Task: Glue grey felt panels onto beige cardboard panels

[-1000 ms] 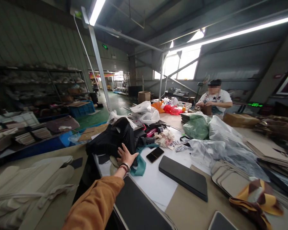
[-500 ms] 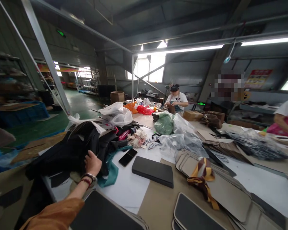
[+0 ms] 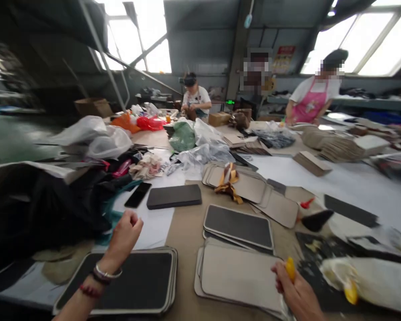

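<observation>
My left hand point(image 3: 126, 234) is curled closed above the far edge of a stack of black panels with pale rims point(image 3: 127, 278); nothing shows in its fingers. My right hand point(image 3: 296, 287) grips a yellow-handled tool point(image 3: 290, 269), its working end hidden. That hand is at the right edge of a stack of beige rounded panels point(image 3: 235, 272). Just behind lie more dark panels with pale rims point(image 3: 239, 225). A dark grey padded block point(image 3: 174, 196) and a black phone point(image 3: 138, 195) lie beyond my left hand.
Black fabric point(image 3: 43, 209) is heaped at left. Brown and yellow ribbon point(image 3: 229, 183) rests on beige panels. A whitish bag with a yellow tip point(image 3: 350, 292) lies right on a stained dark sheet. Across the table are two people point(image 3: 197, 98), one in a pink apron point(image 3: 310, 102).
My view has turned right and down. My left hand has come away from the black fabric heap towards the dark panels. My right hand with the yellow-handled tool has come into view.
</observation>
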Tool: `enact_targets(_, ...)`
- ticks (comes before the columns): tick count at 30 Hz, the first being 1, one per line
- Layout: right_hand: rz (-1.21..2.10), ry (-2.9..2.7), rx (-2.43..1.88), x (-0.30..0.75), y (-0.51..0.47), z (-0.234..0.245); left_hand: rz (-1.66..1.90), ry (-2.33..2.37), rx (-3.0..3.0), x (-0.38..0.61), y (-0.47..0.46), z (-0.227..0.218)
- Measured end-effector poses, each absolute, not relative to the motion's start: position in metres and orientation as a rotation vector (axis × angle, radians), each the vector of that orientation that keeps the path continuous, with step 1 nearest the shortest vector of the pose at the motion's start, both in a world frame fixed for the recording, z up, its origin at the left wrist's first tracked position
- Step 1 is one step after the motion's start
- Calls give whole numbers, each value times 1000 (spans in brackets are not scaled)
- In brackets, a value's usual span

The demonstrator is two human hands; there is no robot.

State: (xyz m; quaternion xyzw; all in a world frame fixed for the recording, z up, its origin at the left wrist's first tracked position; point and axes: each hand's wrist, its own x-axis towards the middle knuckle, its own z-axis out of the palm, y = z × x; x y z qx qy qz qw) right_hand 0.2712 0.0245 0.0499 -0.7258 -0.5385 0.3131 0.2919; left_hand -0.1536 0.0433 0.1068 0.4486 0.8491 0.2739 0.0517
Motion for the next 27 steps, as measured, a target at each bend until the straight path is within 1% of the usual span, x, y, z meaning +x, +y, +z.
enact_targets(4, 955, -1239, -1854, 284, 18, 45, 781, 2231, 1474, -84, 29, 78)
enact_targets(7, 960, -1150, -1886, 298, 9, 39, 620, 2042, 1499, -40, 16, 51)
enact_targets(10, 916, -1121, -1936, 317, 1, 32, 466, 1916, 1551, -4, 9, 24)
enact_targets(13, 784, -1177, -1994, 334, -6, 32, 359, 1858, 1773, 23, 8, 5)
enact_targets(15, 741, -1158, -2029, 342, -9, 36, 190, 1807, 1940, 34, 10, -1)
enact_targets(18, 829, -999, -2039, 351, -10, 46, -110, 1672, 2098, 44, 18, 0)
enact_targets(20, 885, -908, -2005, 356, -8, 54, -238, 1605, 2162, 49, 25, 2)
enact_targets(27, 825, -863, -1931, 394, 14, 67, -371, 1477, 2243, 57, 48, 1)
